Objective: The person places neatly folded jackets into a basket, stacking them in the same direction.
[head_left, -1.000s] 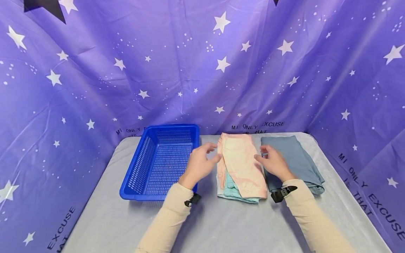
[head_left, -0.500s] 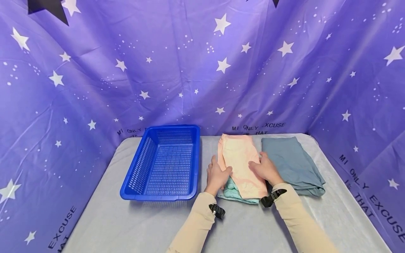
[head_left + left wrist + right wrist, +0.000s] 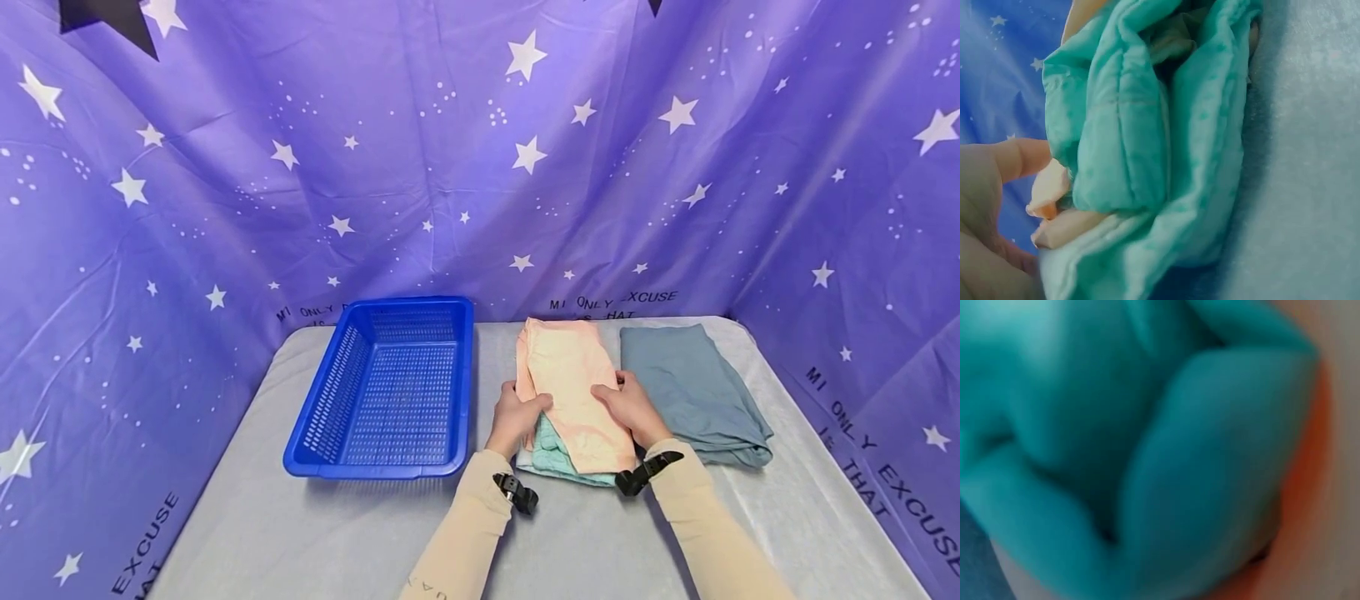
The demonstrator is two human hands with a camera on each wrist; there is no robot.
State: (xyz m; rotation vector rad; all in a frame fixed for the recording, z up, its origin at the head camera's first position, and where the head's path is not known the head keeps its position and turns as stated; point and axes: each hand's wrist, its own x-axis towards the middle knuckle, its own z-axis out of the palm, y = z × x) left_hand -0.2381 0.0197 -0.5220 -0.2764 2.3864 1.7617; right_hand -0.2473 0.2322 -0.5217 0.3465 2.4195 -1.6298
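Note:
A folded peach garment [image 3: 570,358] lies over a mint-green garment [image 3: 553,454] on the table, right of centre in the head view. At the pile's left edge my left hand [image 3: 513,417] grips it, thumb on top and fingers down the side. My right hand [image 3: 636,410] holds the opposite edge in the same manner; its fingers are partly hidden. Mint folds [image 3: 1122,144] fill the left wrist view, with my left thumb [image 3: 1022,156] against the cloth. Blurred teal cloth [image 3: 1204,469] takes up most of the right wrist view, where the right hand cannot be made out.
To the left stands a blue perforated plastic basket [image 3: 461,467] with nothing in it. A folded grey-blue garment [image 3: 686,392] lies just right of the pile. The pale table [image 3: 360,533] is backed by a purple star-printed curtain [image 3: 427,192].
My left hand has moved right from beside the basket to the pile's left edge. The right hand has shifted slightly left and down. Both have taken hold of the clothes, which have barely moved.

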